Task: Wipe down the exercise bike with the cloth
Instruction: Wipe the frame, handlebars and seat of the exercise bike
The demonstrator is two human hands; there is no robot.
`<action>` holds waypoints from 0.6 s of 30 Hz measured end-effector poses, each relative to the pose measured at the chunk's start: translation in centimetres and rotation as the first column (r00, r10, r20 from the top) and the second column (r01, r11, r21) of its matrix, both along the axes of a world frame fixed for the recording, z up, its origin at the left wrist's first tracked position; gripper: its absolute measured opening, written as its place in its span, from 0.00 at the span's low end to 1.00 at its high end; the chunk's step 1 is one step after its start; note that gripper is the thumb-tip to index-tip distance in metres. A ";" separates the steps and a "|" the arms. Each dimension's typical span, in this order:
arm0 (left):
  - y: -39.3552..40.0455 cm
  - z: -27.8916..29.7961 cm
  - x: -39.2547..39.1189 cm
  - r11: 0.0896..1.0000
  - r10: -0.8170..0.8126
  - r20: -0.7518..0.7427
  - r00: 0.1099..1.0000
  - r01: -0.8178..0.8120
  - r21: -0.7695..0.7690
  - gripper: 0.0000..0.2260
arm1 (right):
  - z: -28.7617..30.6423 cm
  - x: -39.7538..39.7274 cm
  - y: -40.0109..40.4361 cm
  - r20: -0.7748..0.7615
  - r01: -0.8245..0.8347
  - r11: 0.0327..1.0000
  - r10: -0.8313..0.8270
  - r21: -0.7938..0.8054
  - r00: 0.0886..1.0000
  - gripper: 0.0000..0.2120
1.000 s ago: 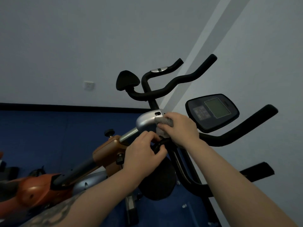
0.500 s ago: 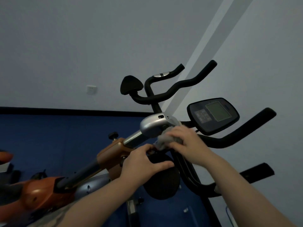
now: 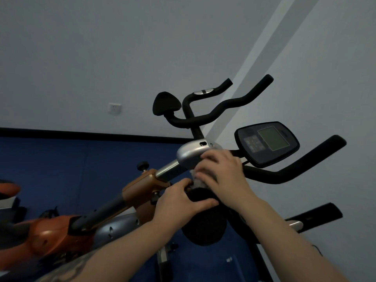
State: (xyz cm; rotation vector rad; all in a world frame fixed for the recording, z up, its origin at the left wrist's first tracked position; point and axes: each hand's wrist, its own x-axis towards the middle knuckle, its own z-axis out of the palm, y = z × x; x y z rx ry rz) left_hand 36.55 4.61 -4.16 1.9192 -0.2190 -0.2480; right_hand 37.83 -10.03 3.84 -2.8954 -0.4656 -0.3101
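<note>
up close, right hand (image 3: 225, 171) presses cloth (image 3: 198, 182) under bike housing (image 3: 190, 154).

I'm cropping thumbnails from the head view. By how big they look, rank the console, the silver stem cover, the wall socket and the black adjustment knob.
Largest to smallest:
1. console
2. silver stem cover, partly hidden by the right hand
3. wall socket and black adjustment knob: alike, unranked.
</note>
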 end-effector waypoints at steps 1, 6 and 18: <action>0.0 0.0 0.0 1.000 -0.004 0.005 1.000 0.004 -0.015 0.32 | -0.5 -0.1 0.2 -0.044 -0.046 0.999 0.047 0.019 0.998 0.08; 0.1 -0.2 -0.2 0.999 0.003 -0.033 0.999 -0.005 -0.051 0.31 | 0.5 1.7 -1.4 -0.296 -0.097 0.990 0.123 0.102 0.947 0.10; 0.0 -0.9 -0.5 0.996 0.007 -0.060 0.998 -0.013 -0.091 0.29 | -0.4 2.4 -0.3 -0.090 0.050 0.978 -0.032 0.203 0.995 0.11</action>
